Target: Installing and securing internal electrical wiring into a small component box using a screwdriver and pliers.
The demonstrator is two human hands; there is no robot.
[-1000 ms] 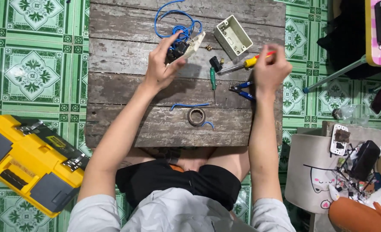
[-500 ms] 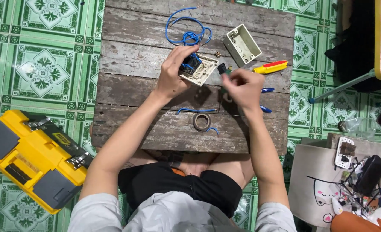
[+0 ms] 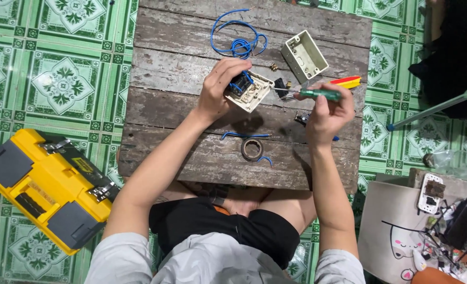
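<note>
We're sat at the old plank table (image 3: 191,158), with the yellow toolbox (image 3: 44,186) on the tiled floor to our left, lid down so no idea what's in it. A bag (image 3: 396,231) on the right has odds and ends spilling across its top. On the table the beige box (image 3: 304,56) lies open side up, looks empty apart from its own fittings. Our left hand (image 3: 217,89) is clamped on the switch plate (image 3: 252,92), back side up, blue wires (image 3: 238,44) running out of it. Our right hand (image 3: 325,108) is closed round the green screwdriver (image 3: 317,94), tip at the plate's edge. So we reckon we're mid-wiring: wires at the plate, plate not in its box yet. Tape roll (image 3: 252,149) and wire offcuts sit near us, a couple of brass bits (image 3: 273,67) by the box.
</note>
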